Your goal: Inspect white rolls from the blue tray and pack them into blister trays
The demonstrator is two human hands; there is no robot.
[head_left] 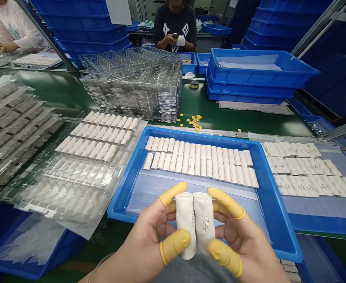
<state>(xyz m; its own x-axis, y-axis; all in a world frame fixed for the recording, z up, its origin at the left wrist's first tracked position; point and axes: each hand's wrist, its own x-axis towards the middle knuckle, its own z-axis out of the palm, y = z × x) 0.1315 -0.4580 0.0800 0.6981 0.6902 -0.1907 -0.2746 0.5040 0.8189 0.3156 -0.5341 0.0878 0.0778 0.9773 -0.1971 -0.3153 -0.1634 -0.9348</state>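
Two white paper-wrapped cylindrical rolls stand upright side by side in front of me, with handwriting on them. My left hand [161,228], in yellow finger cots, grips the left white roll [185,224] between thumb and fingers. Around the right white roll [204,224] my right hand [234,228], also wearing yellow finger cots, is closed. The rolls touch or nearly touch each other. Beyond them lies a blue tray [128,173], its far part holding two rows of similar white rolls [199,159]. The lower ends of my hands' fingers behind the rolls are partly hidden.
At left, a clear plastic tray [69,173] carries more rolls. Behind stand stacked clear trays [134,86] and blue bins [255,74]. Small yellow pieces [195,122] are scattered on the green table. More rolls [305,169] lie at right. Two other people work beyond.
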